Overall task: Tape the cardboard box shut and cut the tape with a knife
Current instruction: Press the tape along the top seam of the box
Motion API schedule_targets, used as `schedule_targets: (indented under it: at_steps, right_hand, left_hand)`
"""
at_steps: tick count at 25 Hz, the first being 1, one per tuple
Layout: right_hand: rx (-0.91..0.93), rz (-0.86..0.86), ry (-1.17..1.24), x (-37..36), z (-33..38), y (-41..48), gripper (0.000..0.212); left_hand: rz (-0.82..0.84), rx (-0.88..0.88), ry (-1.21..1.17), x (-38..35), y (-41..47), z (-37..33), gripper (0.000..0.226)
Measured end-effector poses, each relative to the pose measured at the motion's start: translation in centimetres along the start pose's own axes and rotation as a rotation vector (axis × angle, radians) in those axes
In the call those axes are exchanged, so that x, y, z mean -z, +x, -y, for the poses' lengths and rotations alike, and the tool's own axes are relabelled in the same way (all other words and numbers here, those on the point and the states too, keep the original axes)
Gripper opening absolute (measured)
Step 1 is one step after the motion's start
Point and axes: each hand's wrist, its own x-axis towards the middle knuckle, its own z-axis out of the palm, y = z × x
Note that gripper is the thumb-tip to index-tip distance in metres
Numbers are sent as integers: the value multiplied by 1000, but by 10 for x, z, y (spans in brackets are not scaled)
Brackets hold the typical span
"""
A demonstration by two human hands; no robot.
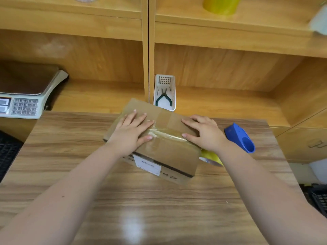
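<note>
A brown cardboard box (164,151) lies closed on the wooden table (141,200), turned at an angle. A strip of clear tape (164,134) runs across its top seam. My left hand (131,133) lies flat on the left half of the lid, fingers spread. On the right half, my right hand (205,132) presses palm down, fingertips at the tape. A yellowish tape roll (211,159) lies against the box's right side, partly hidden by my right wrist. No knife can be made out.
A blue plastic tape dispenser (240,137) lies on the table right of the box. Behind the box a white basket (165,91) holds green-handled pliers (163,99). A weighing scale (24,92) stands at the left. Wooden shelves rise behind.
</note>
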Motion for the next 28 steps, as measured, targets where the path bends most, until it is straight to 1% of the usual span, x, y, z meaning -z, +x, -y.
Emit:
schedule_targets:
  at_steps: [2, 4, 7, 8, 9, 10, 12, 14, 16, 18, 19, 21, 23, 25, 26, 28]
  right_hand:
    - [-69, -17, -17, -1, -2, -8, 58]
    - [-155, -23, -75, -2, 4, -21, 62]
    - [-275, -15, -163, -7, 22, -47, 68]
    - [-299, -18, -175, -8, 29, -55, 69]
    - [-312, -29, -189, -10, 36, -63, 70]
    - [-315, -45, -212, -11, 42, -68, 71]
    - [-315, -69, -253, -14, 49, -73, 70]
    - [-279, -100, -233, -15, 46, -70, 66]
    - [-154, -120, -132, -16, 35, -63, 62]
    - [23, -58, 2, -17, 26, -55, 59]
    - [78, -10, 62, -17, 24, -52, 57]
    - [94, 34, 140, -22, 25, -50, 52]
    - [86, 0, 189, -27, 26, -53, 49]
    - [75, -81, 291, -31, 23, -60, 45]
    - [51, -135, 364, -32, 18, -65, 43]
    - [-48, -225, 506, -36, -1, -78, 39]
  left_hand:
    - [5, 38, 72, 3, 18, -6, 56]
    - [-29, 100, 85, 6, 28, -23, 51]
    - [-126, 89, -18, 9, 18, -57, 47]
    - [-124, 68, -66, 9, 7, -67, 47]
    - [-81, 56, -106, 7, -6, -77, 50]
    - [-5, 50, -124, 2, -19, -85, 54]
    - [135, 38, -64, -11, -38, -94, 62]
    - [163, 7, 7, -20, -39, -88, 65]
    - [162, -32, 32, -22, -29, -74, 65]
    - [162, -75, 38, -18, -21, -60, 67]
    - [164, -95, 35, -17, -18, -53, 68]
    - [157, -122, 17, -14, -14, -41, 69]
    - [116, -132, -13, -12, -13, -38, 70]
    - [-3, -134, -96, -8, -21, -46, 68]
    - [-93, -127, -179, -6, -30, -53, 63]
    - [-248, -74, -424, -1, -56, -69, 46]
